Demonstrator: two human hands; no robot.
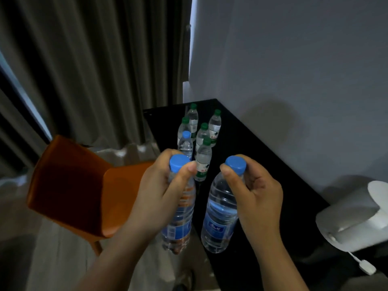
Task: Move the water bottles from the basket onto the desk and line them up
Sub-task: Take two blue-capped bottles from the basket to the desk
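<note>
Blue-capped bottles (220, 213) hang by their necks, one gripped in each of the hands (159, 192), above the surface's (262, 164) near left edge. Full, heavy, smooth plastic: grasp below the cap.

The left hand (159, 192) and right hand (254, 190) each grip one bottle by the neck, side by side. Beyond the fingers (190, 171), six bottles (202, 158) stand clustered on the worktop (262, 160). A chair (84, 185) stands left of the fingers.
</note>
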